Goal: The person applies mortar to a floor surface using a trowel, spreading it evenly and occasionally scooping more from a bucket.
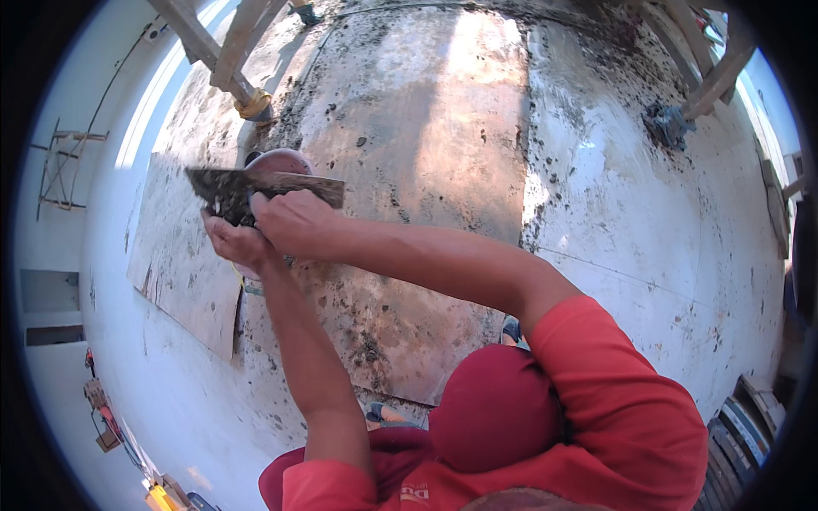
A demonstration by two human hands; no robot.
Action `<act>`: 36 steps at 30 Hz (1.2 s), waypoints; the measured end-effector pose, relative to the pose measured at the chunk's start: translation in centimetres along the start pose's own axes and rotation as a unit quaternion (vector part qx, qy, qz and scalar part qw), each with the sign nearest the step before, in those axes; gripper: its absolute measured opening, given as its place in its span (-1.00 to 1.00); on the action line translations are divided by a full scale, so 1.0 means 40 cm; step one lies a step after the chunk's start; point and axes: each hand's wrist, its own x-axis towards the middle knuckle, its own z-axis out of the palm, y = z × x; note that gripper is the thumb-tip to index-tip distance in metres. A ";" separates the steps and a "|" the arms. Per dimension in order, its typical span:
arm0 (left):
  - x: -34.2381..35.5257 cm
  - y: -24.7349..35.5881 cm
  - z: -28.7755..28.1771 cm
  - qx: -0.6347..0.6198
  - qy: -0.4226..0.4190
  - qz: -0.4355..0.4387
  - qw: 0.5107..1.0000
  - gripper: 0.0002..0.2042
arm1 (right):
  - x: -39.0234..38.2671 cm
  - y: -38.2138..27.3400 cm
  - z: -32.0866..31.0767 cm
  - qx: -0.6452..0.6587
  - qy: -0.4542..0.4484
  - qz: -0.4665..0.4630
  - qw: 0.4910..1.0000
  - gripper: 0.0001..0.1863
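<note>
A flat, dark-smeared trowel (315,187) is held out at the left of centre, dark crumbly material clinging to its near side. My right hand (294,217) grips it near the middle with fingers curled. Just below and left, my left hand (237,238) has its fingers bent against the dirty underside, holding it. Behind both hands stands a rounded pinkish container (274,160), mostly hidden by the trowel and hands; its contents are out of sight.
Stained sheets (400,153) strewn with dark debris cover the pale floor (648,255). Wooden legs with cloth-wrapped feet stand at upper left (237,77) and upper right (716,85). Stacked boards (733,443) lie at lower right, tools (111,426) at lower left.
</note>
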 end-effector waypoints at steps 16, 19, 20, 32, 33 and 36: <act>-0.445 -0.026 -0.161 0.306 -0.420 0.248 0.818 -0.56 | -0.773 0.316 -0.007 0.030 0.182 0.406 0.895 -0.62; -0.574 -0.053 -0.334 0.442 -0.449 0.130 0.766 -0.42 | -0.871 0.308 0.019 0.044 0.139 0.457 0.877 -0.61; -0.592 -0.060 -0.396 0.515 -0.413 0.120 0.741 -0.41 | -0.867 0.315 0.021 0.051 0.109 0.501 0.857 -0.61; -0.686 -0.070 -0.653 0.719 -0.170 -0.079 0.670 -0.32 | -0.492 0.392 0.126 -0.091 -0.123 0.238 0.959 -0.73; -0.709 -0.079 -0.633 0.735 -0.171 -0.080 0.652 -0.32 | -0.515 0.353 0.145 -0.089 -0.156 0.234 0.956 -0.73; -0.750 -0.106 -0.553 0.699 -0.190 -0.092 0.683 -0.31 | -0.629 0.239 0.187 -0.095 -0.195 0.186 0.958 -0.75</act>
